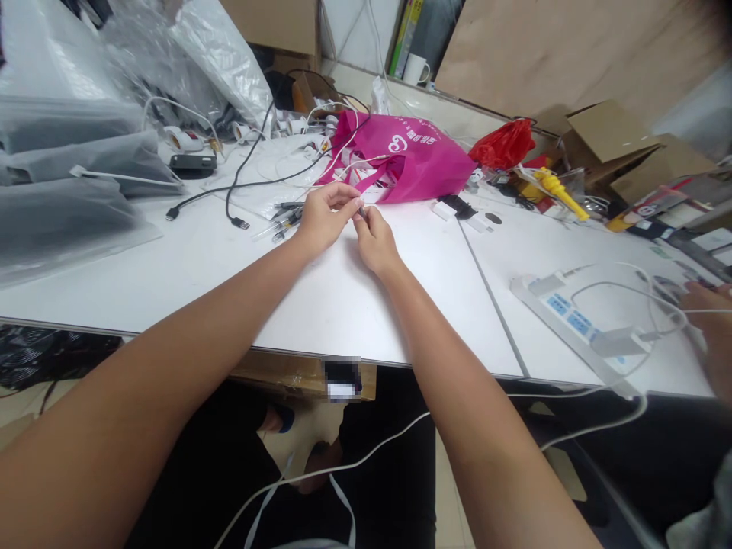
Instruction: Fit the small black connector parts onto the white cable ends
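Just in front of the magenta bag (pixel 435 164), my left hand (pixel 327 216) and my right hand (pixel 376 238) meet over the white table (pixel 343 305). Fingers and thumbs of both are pinched together at one spot. A small dark piece shows between the right thumb and fingers; its kind is too small to make out. Whatever the left fingertips grip is hidden. Several pens or pen-like tools (pixel 284 221) lie beside my left hand. A black USB cable (pixel 240 183) trails across the table further left.
Grey plastic-wrapped packages (pixel 74 206) are piled at the left. A power strip (pixel 577 320) with white cords lies at the right, near another person's hand (pixel 712 313). A red bag (pixel 503 145), a yellow tool (pixel 557 191) and cardboard boxes (pixel 611 145) stand behind.
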Motion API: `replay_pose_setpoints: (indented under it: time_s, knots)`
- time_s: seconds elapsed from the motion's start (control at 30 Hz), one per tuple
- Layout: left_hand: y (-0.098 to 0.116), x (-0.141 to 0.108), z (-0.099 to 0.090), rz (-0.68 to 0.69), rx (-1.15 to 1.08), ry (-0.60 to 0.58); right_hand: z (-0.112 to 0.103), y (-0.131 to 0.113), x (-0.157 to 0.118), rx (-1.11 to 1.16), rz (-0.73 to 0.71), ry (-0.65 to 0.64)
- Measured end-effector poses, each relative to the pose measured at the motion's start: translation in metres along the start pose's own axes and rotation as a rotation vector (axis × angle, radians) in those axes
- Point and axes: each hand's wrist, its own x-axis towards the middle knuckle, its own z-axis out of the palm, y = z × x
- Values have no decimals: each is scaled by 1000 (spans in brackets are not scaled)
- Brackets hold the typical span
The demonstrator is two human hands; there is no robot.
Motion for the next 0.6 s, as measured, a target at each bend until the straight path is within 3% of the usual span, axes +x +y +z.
replay_pose_setpoints:
  time_s: [0.13,0.3,0.43,0.6]
  knots:
    - [5,-2,1,41,76,-8,0,0,2,63,-17,7]
    - [6,-3,0,50,74,-147,-2,1,10,198,40,-19]
    - [7,-1,-4,-19,-2,-87,-5,-5,12,277,122,-64]
    - [1,2,-9,-45,52,-8,-9,-11,10,375,219,-14]
